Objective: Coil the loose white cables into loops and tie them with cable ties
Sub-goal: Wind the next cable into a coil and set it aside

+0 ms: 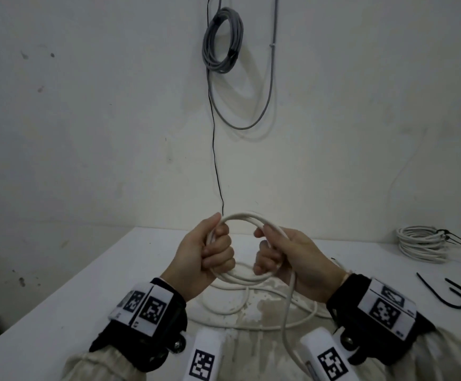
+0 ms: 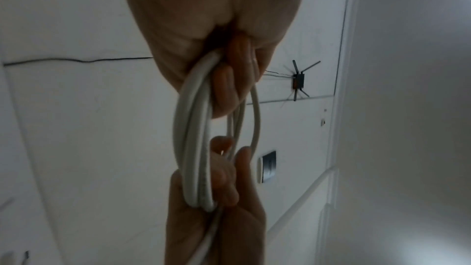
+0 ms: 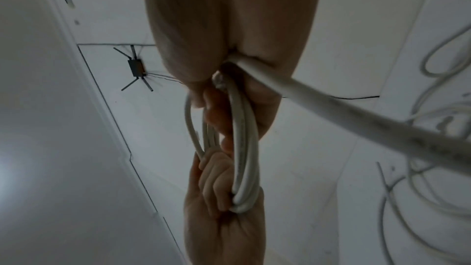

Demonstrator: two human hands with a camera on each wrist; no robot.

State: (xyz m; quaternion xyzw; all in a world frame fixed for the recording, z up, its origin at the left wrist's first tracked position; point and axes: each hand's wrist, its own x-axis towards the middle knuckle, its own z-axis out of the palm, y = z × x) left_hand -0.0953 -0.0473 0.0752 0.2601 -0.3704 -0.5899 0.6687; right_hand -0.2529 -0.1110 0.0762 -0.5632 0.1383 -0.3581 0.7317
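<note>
A white cable coil [image 1: 244, 217] of several loops hangs in the air above the white table [image 1: 86, 287]. My left hand [image 1: 210, 254] grips its left side, fingers curled round the strands [image 2: 193, 148]. My right hand [image 1: 281, 254] grips the right side of the coil [image 3: 242, 148]. A loose length of the same cable [image 1: 288, 312] runs down from my right hand toward me, shown thick and blurred in the right wrist view as the strand [image 3: 356, 112]. More slack [image 1: 224, 303] lies in curves on the table under the hands.
A tied white cable bundle [image 1: 420, 243] lies at the table's far right. Black cable ties [image 1: 454, 295] lie at the right edge. On the wall hang a grey cable coil [image 1: 222, 39] and a thin black wire [image 1: 215, 160].
</note>
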